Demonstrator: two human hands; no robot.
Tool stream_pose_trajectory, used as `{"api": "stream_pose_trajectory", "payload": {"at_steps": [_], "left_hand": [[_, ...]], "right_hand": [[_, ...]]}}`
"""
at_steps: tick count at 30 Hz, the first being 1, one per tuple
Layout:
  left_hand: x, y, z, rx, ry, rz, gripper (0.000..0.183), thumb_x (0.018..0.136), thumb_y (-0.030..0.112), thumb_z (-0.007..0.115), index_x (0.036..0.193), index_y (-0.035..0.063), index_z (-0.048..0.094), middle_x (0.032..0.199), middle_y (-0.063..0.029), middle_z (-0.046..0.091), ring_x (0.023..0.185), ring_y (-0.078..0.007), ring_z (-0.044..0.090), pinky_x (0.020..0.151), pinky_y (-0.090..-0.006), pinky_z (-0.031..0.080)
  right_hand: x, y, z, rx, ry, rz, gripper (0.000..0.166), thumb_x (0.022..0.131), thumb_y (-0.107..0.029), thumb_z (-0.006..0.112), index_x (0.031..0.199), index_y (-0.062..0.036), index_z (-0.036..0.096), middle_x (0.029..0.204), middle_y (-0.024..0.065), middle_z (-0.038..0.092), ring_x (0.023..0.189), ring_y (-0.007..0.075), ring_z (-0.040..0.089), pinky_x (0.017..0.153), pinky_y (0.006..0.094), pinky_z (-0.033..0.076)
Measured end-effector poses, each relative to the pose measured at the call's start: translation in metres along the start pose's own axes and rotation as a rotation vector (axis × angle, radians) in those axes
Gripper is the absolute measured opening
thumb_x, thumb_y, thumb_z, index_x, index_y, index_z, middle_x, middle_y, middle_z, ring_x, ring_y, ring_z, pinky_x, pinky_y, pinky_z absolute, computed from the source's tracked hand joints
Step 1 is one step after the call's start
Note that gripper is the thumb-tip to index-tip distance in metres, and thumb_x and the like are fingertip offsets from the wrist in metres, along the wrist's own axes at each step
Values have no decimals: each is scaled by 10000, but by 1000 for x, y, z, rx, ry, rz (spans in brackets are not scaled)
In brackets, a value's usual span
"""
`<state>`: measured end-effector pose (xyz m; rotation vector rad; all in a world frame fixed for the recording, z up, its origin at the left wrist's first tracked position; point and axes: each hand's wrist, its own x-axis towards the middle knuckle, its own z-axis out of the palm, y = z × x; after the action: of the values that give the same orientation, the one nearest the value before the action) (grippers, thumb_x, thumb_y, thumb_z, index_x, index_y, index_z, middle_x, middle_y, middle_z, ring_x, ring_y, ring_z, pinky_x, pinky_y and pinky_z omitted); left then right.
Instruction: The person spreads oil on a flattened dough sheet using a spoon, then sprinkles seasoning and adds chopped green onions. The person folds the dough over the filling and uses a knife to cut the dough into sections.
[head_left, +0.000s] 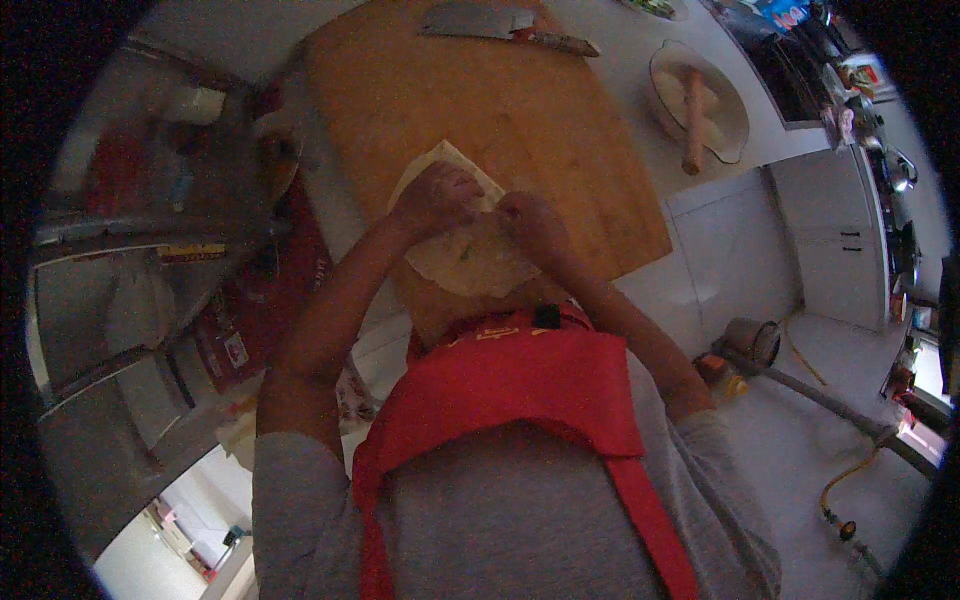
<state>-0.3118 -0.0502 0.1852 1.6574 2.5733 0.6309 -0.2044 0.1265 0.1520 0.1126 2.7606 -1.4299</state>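
A thin, pale sheet of dough (476, 262) lies near the front edge of a wooden board (517, 120), close to my apron. A small greenish mark shows on its near part. My left hand (442, 191) rests over the far part of the sheet, fingers curled onto it. Just right of it, my right hand (529, 217) pinches the sheet's edge between bent fingers. The two hands nearly meet, and they cover the middle of the dough. The fingertips are too dark and blurred to make out fully.
At the board's far edge lies a cleaver (472, 21). To the right, a rolling pin (694, 120) rests across an oval bowl (739, 139) holding pale dough. Part of a plate with greens (652, 6) shows beyond. A red box (262, 307) stands at left.
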Motion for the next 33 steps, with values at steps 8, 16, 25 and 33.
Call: {"api": "stream_pose_trajectory", "payload": {"at_steps": [8,16,25,33], "left_hand": [[10,-42,16,88,-256,-265,194,804,257,579,902,102,642,933,-110,638,914,-315,597,815,-419,460],[78,-43,44,-189,-257,-379,335,856,329,547,1127,143,609,1030,-111,641,965,-290,602,852,-403,459],[-4,-117,12,-431,210,-770,355,814,207,601,1138,63,583,1056,-138,624,956,-261,604,823,-357,472],[-28,-83,36,-161,157,-834,301,777,202,612,1026,35,596,1005,-154,615,936,-307,592,828,-398,467]], "right_hand": [[16,18,-5,283,54,117,281,899,-255,533,1034,-15,588,904,120,624,797,237,593,756,359,483],[9,19,-13,847,229,448,249,916,-201,531,1069,-5,538,937,105,589,823,157,580,727,312,487],[30,22,-41,248,318,52,264,906,-209,535,1103,-38,580,929,86,614,822,175,593,697,330,483],[126,-23,-38,-153,-239,-269,253,883,-239,497,1048,-101,629,965,153,636,925,309,604,814,397,464]]}}
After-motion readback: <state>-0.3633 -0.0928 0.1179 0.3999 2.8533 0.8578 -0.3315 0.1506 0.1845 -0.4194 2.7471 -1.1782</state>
